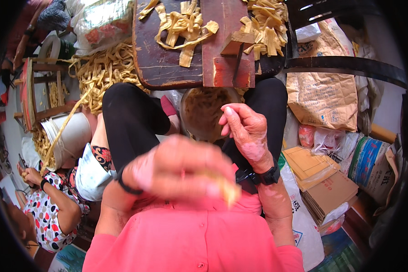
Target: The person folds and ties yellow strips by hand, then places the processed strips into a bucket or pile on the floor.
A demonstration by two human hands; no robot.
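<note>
My left hand [183, 168], blurred by motion, is over my lap with a short yellowish piece [229, 192] at its fingertips. Above my right thigh, my right hand [246, 131] has its fingers curled and the thumb against the index finger; whether anything is between them cannot be told. Beyond my knees is a dark wooden bench [170, 73], crossed by a reddish board [221, 17] with a wooden block [238, 42] and an upright dark metal piece. Flat yellowish strips [187, 27] lie left of the board, and a pile of short pieces [268, 27] lies right. Between my legs stands a tub [209, 114] holding brownish pieces.
At the left a person [54, 207] handles a long strip beside a tipped white bucket [71, 136] and a small wooden stool [29, 95]. More strips [105, 71] are heaped near the bench. Right are a paper sack [323, 98], stacked cardboard [329, 193] and a curved dark bar [346, 64].
</note>
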